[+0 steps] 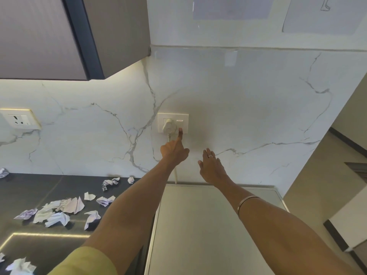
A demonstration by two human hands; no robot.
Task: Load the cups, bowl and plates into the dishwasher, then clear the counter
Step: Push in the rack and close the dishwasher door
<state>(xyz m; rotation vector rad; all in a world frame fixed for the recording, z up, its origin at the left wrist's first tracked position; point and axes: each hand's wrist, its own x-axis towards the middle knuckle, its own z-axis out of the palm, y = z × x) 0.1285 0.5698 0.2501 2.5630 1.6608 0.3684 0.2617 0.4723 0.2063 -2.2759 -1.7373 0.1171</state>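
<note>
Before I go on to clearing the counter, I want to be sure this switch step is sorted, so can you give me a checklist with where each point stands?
1. Left hand index fingertip on the rocker switch beside the plug: ok, it touches the lower edge.
2. Plug seated in the wall socket plate: ok, it sits flush.
3. Switch on or off: cannot tell.
4. Right hand free: ok, fingers straight, holding nothing.
5. Counter cleared: not ok, crumpled papers lie scattered on it.
6. Cups, bowl and plates loaded: cannot tell, none in view.
</note>
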